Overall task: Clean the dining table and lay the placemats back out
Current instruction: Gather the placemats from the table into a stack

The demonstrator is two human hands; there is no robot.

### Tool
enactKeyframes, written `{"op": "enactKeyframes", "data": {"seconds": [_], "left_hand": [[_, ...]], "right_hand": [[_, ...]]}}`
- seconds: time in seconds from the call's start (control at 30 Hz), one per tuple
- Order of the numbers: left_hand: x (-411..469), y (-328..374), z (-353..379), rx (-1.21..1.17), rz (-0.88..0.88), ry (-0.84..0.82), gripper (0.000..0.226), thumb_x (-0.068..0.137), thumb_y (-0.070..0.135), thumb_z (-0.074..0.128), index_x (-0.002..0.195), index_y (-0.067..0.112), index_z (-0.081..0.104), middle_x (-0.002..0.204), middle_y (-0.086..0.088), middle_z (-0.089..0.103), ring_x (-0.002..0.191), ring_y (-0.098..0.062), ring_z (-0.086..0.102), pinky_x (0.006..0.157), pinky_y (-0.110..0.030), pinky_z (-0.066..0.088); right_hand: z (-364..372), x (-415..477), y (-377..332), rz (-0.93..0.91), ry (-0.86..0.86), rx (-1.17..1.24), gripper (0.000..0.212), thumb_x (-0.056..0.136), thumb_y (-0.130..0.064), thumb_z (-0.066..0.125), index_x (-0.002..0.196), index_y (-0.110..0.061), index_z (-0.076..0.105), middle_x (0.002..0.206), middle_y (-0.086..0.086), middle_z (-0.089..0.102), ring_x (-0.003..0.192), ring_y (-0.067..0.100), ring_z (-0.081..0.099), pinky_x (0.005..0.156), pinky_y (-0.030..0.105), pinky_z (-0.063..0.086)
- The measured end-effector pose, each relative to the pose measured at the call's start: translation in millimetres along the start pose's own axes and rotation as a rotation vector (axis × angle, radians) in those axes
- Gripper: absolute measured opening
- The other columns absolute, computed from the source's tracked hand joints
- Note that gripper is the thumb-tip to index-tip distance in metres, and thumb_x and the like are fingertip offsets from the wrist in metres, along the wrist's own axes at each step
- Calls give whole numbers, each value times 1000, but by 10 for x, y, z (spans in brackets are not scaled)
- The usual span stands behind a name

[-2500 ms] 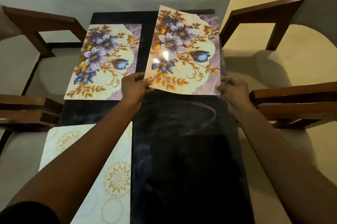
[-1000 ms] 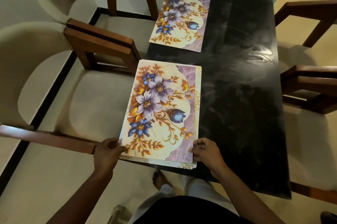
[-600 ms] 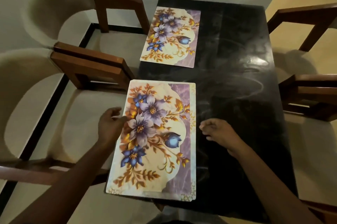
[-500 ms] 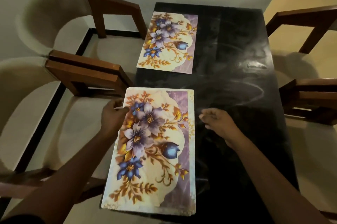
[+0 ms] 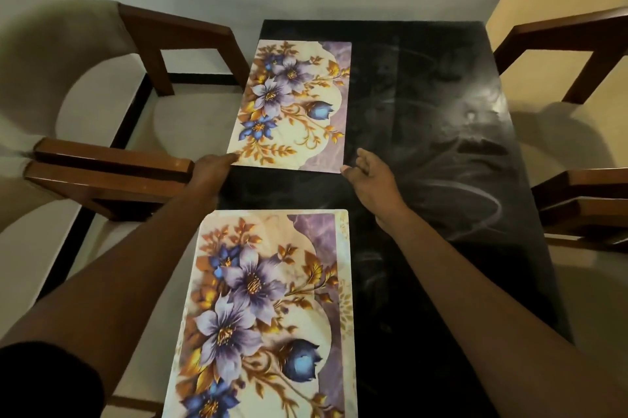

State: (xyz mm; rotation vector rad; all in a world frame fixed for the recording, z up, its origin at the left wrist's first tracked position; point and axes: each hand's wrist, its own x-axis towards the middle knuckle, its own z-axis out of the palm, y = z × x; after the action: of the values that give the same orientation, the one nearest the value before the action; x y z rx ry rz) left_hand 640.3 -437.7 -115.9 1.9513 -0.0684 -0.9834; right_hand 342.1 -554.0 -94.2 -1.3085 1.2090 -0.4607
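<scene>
Two floral placemats lie along the left side of the dark dining table. The far placemat lies flat near the back. The near placemat lies below my arms, and a pale gold-patterned strip shows along its right edge. My left hand reaches to the far placemat's near left corner, fingertips touching it; any grip is hidden. My right hand is at its near right corner, fingers spread, one fingertip by the edge.
Wooden chairs with pale cushions stand on both sides: two on the left pushed close to the table edge, two on the right. Hazy wipe streaks cover the table's right half. A wall runs behind the table.
Both hands have left the near placemat, which stays flat, and reached forward to the near corners of the far placemat. The view has tilted forward.
</scene>
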Motion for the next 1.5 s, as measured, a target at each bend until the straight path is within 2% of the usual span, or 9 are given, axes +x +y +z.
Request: {"op": "enactKeyframes", "data": {"seconds": [0.07, 0.23, 0.33, 0.6, 0.8, 0.9, 1.07, 1.23, 1.5], "left_hand": [[35, 109, 112, -97, -85, -29, 22, 95, 36, 74, 104, 16, 76, 94, -5, 82, 90, -23, 78, 83, -40, 63], [159, 158, 194, -174, -52, 68, 18, 92, 21, 79, 106, 9, 76, 100, -8, 81, 94, -26, 79, 92, -45, 63], [193, 177, 177, -167, 17, 126, 34, 91, 16, 81, 123, 8, 72, 113, -11, 78, 105, -27, 76, 98, -48, 61], [-34, 458, 378, -362, 90, 70, 33, 105, 0, 56, 136, 11, 59, 105, -5, 75, 95, -24, 79, 74, -38, 68], [-348, 377, 181, -505, 141, 45, 32, 106, 1, 56, 135, 13, 62, 120, -7, 76, 101, -24, 79, 75, -35, 67], [-533, 140, -30, -528, 131, 31, 32, 106, 2, 56, 134, 14, 63, 119, -7, 77, 102, -24, 79, 77, -36, 67], [-956, -517, -420, -568, 96, 17, 35, 104, -5, 53, 131, 13, 65, 122, -17, 76, 101, -33, 79, 84, -47, 66], [-1614, -1105, -799, -561, 76, 39, 32, 103, -6, 53, 122, 15, 67, 111, -14, 78, 93, -31, 79, 76, -41, 68], [-2596, -2082, -1273, -533, -9, 18, 31, 103, -5, 52, 125, 13, 65, 116, -20, 77, 95, -33, 78, 86, -47, 65]], "right_hand": [[24, 122, -8, 0, -9, -10, 70, 102, -23, 67, 163, -16, 33, 167, 4, 37, 152, 19, 38, 115, 31, 38], [75, 290, 26, 32, -23, -21, 71, 101, -24, 68, 162, -20, 33, 167, 3, 37, 152, 22, 38, 117, 36, 40], [96, 314, 74, 63, -26, -16, 71, 101, -22, 69, 162, -19, 33, 166, 4, 38, 151, 22, 39, 115, 34, 40], [122, 421, 15, 107, -6, -34, 67, 100, -28, 69, 159, -15, 39, 159, 7, 47, 142, 24, 50, 113, 37, 46], [51, 344, -202, 216, -29, 406, 51, 100, -24, 71, 144, -8, 52, 123, 6, 67, 110, 26, 72, 89, 43, 64], [77, 193, -244, 222, -37, 609, 30, 101, -16, 69, 129, -6, 65, 127, 12, 72, 109, 28, 74, 86, 44, 65], [172, -315, -111, 244, -30, 548, 33, 102, 2, 58, 134, -5, 64, 122, 10, 73, 99, 24, 76, 70, 36, 65], [288, -1038, 257, 253, -51, 495, 37, 101, 6, 57, 135, -7, 64, 126, 9, 74, 109, 29, 75, 91, 50, 63], [276, -2373, 937, 268, -6, 430, 43, 96, 12, 61, 133, -10, 63, 115, 7, 78, 103, 24, 77, 96, 54, 60]]}}
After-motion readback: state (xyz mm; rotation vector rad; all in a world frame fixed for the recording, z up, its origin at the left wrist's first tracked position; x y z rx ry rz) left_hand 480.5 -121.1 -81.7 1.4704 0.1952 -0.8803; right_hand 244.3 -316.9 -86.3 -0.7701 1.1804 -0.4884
